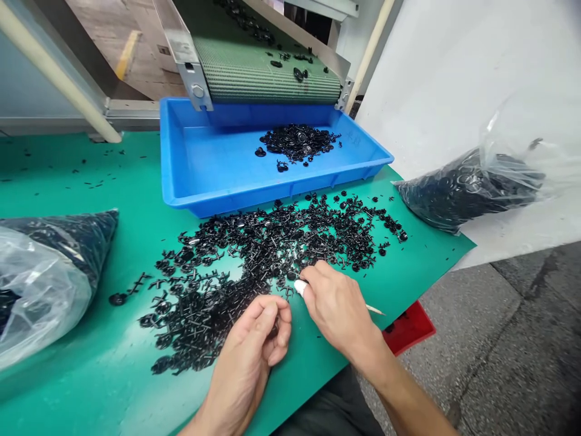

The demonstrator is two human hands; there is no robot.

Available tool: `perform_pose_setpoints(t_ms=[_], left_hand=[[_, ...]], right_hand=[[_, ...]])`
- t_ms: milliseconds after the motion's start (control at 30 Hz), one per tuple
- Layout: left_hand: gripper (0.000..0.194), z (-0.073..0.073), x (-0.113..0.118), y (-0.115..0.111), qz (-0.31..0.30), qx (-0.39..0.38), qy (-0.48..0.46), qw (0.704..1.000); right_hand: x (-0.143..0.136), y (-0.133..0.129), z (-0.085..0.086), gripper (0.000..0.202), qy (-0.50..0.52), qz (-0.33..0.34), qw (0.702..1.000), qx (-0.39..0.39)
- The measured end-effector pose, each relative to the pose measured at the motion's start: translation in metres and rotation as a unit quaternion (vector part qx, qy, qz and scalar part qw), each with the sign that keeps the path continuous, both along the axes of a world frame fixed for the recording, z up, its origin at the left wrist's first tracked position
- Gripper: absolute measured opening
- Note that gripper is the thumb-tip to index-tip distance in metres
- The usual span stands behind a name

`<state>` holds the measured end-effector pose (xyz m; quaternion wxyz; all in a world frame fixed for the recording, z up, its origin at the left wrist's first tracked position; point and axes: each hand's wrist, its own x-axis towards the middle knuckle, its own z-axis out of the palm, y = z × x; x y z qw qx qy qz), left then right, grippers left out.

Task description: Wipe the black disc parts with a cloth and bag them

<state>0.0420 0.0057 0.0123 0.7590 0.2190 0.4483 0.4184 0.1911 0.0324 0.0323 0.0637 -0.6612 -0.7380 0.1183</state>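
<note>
My left hand [254, 348] is closed, its thumb and fingertips pinched together, with a dark bit of a black plastic clip [273, 330] showing between the curled fingers. Just right of it, my right hand [333, 303] is closed at the edge of a pile of black plastic clips [272, 242]. White wrapping [300, 287] covers its thumb tip. What those fingers pinch is hidden. A thin pale pointed stick [375, 310] shows beyond the right hand; whether the hand holds it, I cannot tell. The loose clips have round heads and branched stems.
Behind the pile, a blue tray [195, 160] holds more black clips [299, 142] beneath a green conveyor belt [272, 79]. Filled clear plastic bags stand at left [49, 272] and right [472, 184] on the green tabletop [131, 175]. A red bin [413, 327] sits below the table's right edge.
</note>
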Motion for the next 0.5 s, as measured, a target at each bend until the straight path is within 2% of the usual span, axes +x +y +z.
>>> perform_pose_setpoints(t_ms=[100, 267, 400, 500], left_hand=[[0.021, -0.002, 0.001, 0.000, -0.009, 0.009, 0.002, 1.000], [0.027, -0.008, 0.001, 0.001, -0.025, 0.026, 0.038, 0.999], [0.030, -0.012, 0.000, 0.000, -0.035, 0.029, 0.031, 0.998], [0.029, -0.013, -0.001, -0.001, -0.022, 0.026, 0.022, 0.999]], right_hand=[[0.001, -0.001, -0.001, 0.020, 0.024, -0.001, 1.000, 0.010], [0.010, -0.019, 0.002, 0.027, 0.183, 0.030, 0.981, 0.049], [0.006, -0.035, 0.009, 0.028, 0.262, 0.062, 0.963, 0.019], [0.005, -0.042, 0.013, 0.039, 0.297, 0.077, 0.952, 0.005]])
